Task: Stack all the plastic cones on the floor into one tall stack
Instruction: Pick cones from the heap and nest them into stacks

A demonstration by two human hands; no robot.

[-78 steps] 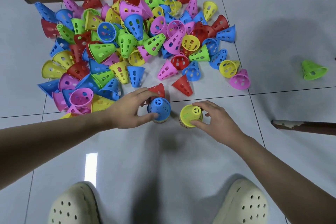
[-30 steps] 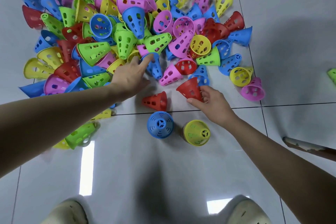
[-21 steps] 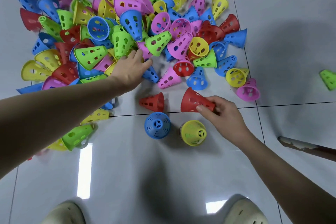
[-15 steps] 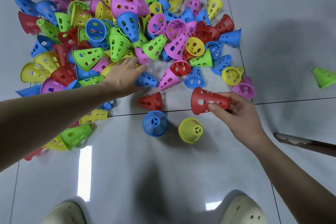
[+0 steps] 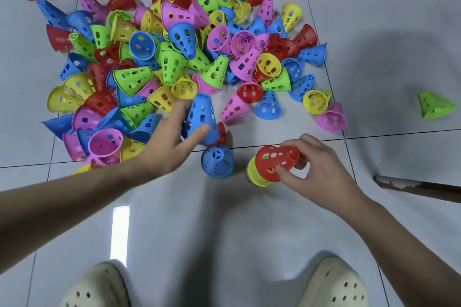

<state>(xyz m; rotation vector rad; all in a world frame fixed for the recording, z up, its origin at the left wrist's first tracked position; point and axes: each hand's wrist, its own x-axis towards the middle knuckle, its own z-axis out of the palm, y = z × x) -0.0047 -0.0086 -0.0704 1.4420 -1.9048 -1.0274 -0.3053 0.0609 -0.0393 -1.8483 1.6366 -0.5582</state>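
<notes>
Standing over the floor (image 5: 224, 219) in pale clogs (image 5: 334, 284). Lowering, with the right hand (image 5: 314, 167) pinching it by the narrow end, a red cone (image 5: 277, 162) now tilted over the yellow-topped stack (image 5: 257, 177); half a second ago carried sideways above the floor, clear of that stack. Not yet seated squarely, by judgement. Lifting, with the left hand (image 5: 172, 137) gripping it between thumb and fingers, a blue cone (image 5: 202, 117) upright just behind the blue-topped stack (image 5: 217, 161); moments ago lying flat at the heap's edge under that hand. Running two short stacks side by side, so merging still to come. Leaving beyond the large loose heap (image 5: 174, 57) largely untouched, and a stray green cone (image 5: 435, 108) well apart at far right.
</notes>
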